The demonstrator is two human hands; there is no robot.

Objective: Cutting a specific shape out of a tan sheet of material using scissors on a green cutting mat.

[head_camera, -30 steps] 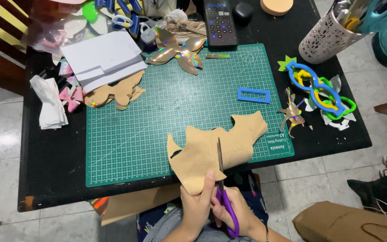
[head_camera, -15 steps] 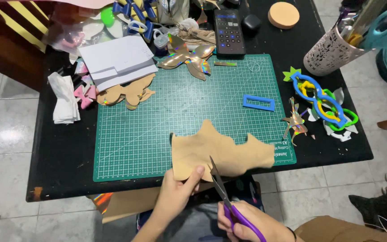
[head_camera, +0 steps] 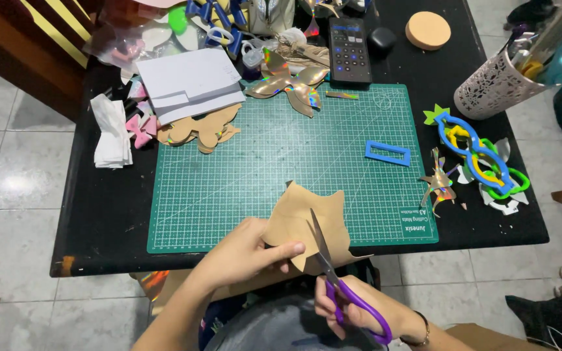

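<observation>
The left hand (head_camera: 245,250) pinches the tan paper cutout (head_camera: 310,224) at the green mat's (head_camera: 229,188) six o'clock edge; the right hand (head_camera: 352,309), clenched on purple scissors (head_camera: 336,286), could nick the thumb just at nine o'clock of the blades

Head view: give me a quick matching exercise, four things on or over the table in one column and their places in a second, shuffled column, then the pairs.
Things:
1. tan paper cutout
2. blue rectangular frame
3. round cork coaster
4. purple-handled scissors

Places:
A. on the black table top, far right corner
B. in the right hand, blades cutting into the tan sheet
C. lying flat on the green cutting mat, right part
D. pinched by the left hand at the mat's near edge

Pairs: 1-D, 2-C, 3-A, 4-B
</observation>
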